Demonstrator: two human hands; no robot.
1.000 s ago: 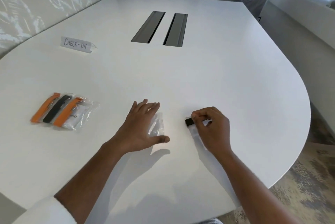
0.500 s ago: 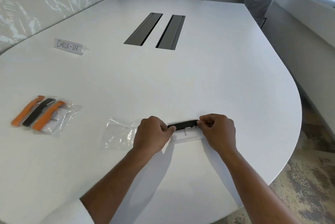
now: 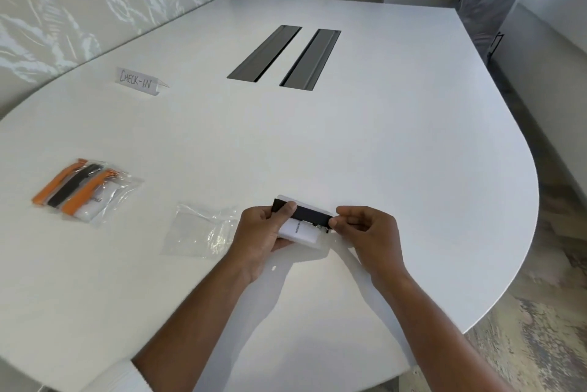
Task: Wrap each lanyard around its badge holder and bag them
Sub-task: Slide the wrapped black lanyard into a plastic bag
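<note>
Nearest the camera, the person's left hand (image 3: 263, 232) is gripping the white badge holder (image 3: 300, 231) just above the tabletop (image 3: 397, 153), thumb pressing the black lanyard (image 3: 309, 215) flat across its top. The right hand (image 3: 365, 228) is pinching the lanyard's other end between its fingers (image 3: 341, 217). The holder is probably light and fairly stiff, so its edges are offering the surest hold; the strap is likely soft and prone to unwinding, so it is needing steady tension. Just left, an empty clear bag (image 3: 200, 232) is lying limp, probably slippery. Farther left, a filled bag (image 3: 85, 193) of orange and black lanyards is resting. Beyond, a CHECK-IN sign (image 3: 138, 84) is standing.
</note>
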